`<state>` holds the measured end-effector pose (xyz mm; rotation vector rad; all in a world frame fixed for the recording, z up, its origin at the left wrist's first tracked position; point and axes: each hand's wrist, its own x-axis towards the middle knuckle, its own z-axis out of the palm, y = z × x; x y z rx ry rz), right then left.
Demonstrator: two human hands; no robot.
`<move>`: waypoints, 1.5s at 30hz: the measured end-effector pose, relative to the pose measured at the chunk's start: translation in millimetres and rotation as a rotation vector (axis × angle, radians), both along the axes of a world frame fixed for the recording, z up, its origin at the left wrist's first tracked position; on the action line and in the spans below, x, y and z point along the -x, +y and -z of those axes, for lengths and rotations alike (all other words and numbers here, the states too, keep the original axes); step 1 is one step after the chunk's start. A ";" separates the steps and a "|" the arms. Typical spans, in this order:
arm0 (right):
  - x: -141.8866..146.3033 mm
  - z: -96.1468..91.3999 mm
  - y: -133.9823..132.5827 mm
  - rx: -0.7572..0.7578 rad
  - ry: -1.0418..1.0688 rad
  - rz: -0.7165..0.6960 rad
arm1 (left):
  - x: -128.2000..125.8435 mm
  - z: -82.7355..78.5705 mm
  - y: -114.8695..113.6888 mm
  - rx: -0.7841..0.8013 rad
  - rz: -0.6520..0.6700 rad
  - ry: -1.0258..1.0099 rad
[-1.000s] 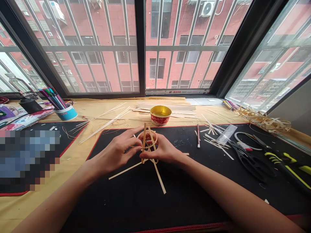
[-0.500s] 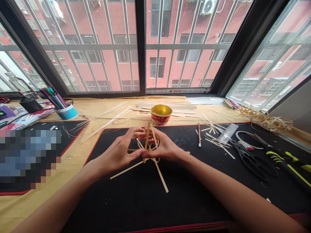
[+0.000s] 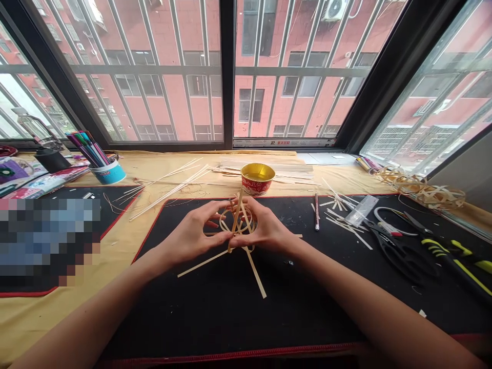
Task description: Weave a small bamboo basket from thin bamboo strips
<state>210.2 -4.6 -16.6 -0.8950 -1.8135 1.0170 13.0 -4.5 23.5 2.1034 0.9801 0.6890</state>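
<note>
We see the strip frame on the dark mat, directly between the left hand and the right hand, neither clearly nearer. Its upright strip leans, top end to the right and far, lower end to the left and near, and both thumb tips meet by its lower part. We judge the right hand pinches the frame between thumb and curled fingers; the left curves around the other side, but we cannot tell whether it grips. Two loose ends splay near-left and near-right; the bowl stands beyond.
</note>
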 end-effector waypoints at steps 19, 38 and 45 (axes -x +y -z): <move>-8.8 14.5 -6.9 -0.168 -0.258 0.048 | -6.7 7.2 -0.3 -0.069 0.094 -0.063; -1.8 14.6 -11.0 -0.139 -0.149 0.054 | -11.4 12.1 -2.8 0.172 0.025 -0.141; -26.8 1.1 -9.4 -0.179 -0.394 -0.066 | -8.8 13.3 -0.7 0.222 0.014 -0.177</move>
